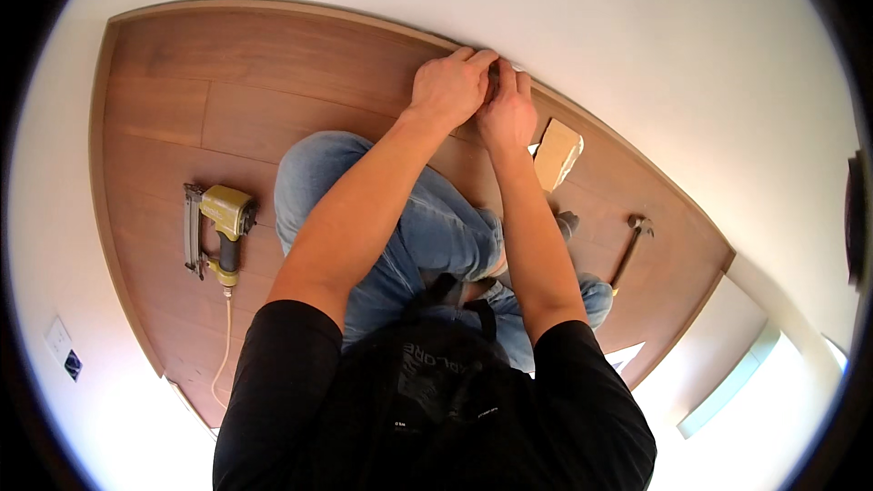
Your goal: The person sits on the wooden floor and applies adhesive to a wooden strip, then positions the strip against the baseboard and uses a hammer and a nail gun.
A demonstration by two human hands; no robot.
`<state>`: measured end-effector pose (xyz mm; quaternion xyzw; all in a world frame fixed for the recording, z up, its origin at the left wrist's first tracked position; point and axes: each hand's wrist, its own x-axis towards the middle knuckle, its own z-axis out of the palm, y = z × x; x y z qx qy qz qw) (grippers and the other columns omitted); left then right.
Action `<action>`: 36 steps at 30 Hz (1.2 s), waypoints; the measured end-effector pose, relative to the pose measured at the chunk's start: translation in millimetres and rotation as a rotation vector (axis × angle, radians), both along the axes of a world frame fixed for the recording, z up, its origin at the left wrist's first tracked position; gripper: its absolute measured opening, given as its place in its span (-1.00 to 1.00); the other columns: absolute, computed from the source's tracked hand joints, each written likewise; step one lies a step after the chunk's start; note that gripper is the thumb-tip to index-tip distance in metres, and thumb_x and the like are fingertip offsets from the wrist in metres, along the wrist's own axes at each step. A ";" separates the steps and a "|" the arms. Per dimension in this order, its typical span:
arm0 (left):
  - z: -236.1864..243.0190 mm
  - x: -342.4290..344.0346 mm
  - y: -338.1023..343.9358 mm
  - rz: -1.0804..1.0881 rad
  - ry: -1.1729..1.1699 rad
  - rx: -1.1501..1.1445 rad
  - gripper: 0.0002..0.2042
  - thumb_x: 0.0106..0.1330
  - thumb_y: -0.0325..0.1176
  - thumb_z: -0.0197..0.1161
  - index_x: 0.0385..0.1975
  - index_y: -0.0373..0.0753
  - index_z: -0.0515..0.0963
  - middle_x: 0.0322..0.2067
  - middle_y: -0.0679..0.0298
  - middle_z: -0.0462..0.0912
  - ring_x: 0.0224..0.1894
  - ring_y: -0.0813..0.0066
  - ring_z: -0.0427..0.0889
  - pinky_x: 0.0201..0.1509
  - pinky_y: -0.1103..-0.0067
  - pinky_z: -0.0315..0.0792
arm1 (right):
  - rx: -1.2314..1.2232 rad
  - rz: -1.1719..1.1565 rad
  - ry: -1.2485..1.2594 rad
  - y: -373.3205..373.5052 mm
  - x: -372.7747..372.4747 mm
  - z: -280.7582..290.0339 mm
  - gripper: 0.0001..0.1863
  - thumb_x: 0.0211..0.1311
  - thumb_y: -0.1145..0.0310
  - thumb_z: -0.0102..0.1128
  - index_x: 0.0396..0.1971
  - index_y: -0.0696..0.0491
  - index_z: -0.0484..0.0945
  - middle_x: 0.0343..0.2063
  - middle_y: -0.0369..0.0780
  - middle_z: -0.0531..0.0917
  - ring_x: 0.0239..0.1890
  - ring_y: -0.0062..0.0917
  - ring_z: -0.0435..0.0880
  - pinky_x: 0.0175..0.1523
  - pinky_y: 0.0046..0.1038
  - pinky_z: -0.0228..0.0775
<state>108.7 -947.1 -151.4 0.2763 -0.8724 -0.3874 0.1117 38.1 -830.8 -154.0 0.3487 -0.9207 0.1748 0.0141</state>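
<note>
Both hands meet at the top edge of a wooden skirting board (273, 5) along the far white wall. My left hand (449, 91) bends over the board with its fingers curled together at the edge. Close against it on the right, my right hand (509, 115) has its fingers bent and pressed together at the same spot. Something small and dark shows between the hands, and a bit of white shows by the right fingertips. What the fingers grip is hidden. A torn piece of cardboard (556, 155) lies just right of my right hand.
On the wooden floor (155, 114) at left lies a yellow-green nail gun (227, 211) with a pale air hose (226, 336). A claw hammer (629, 255) lies at right. My bent legs in jeans (364, 209) fill the middle. A wall socket (60, 342) is far left.
</note>
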 end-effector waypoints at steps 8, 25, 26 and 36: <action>20.2 3.7 -1.3 -0.267 -0.337 0.058 -0.44 0.48 -0.32 0.05 0.49 0.20 0.32 -0.06 0.05 0.77 -0.10 -0.03 0.78 -0.05 0.13 0.66 | 0.142 -0.314 0.054 138.6 -5.6 11.6 -0.30 0.37 0.13 0.32 0.38 0.16 0.36 0.23 0.09 0.51 0.27 0.05 0.50 0.33 -0.06 0.41; 27.4 7.7 21.8 -0.526 0.116 0.553 -0.50 0.37 -0.25 0.38 0.32 -0.08 0.53 0.05 0.15 0.73 0.02 0.26 0.71 0.09 0.32 0.58 | 0.085 -0.397 -0.554 170.7 -5.3 89.2 -0.62 0.20 0.29 0.49 -0.10 0.25 0.69 -0.27 -0.15 0.77 -0.21 -0.49 0.72 -0.04 -0.39 0.56; 32.4 8.4 20.4 -0.680 0.045 0.668 -0.56 0.32 -0.25 0.42 0.21 -0.12 0.63 0.01 0.19 0.75 0.03 0.27 0.70 0.08 0.33 0.57 | 0.066 -0.265 -0.535 160.9 3.5 98.6 -0.67 0.24 0.34 0.46 -0.10 0.24 0.70 -0.28 -0.17 0.78 -0.20 -0.46 0.73 -0.01 -0.37 0.58; -8.1 0.2 11.4 -0.393 -0.041 0.778 -0.70 0.48 -0.22 0.29 0.01 -0.32 0.69 -0.09 0.06 0.78 0.02 0.20 0.74 0.11 0.33 0.58 | -0.084 -0.056 -0.256 68.1 6.2 126.1 -0.77 0.44 0.45 0.33 0.02 0.16 0.71 -0.28 -0.21 0.79 -0.21 -0.66 0.69 -0.06 -0.52 0.57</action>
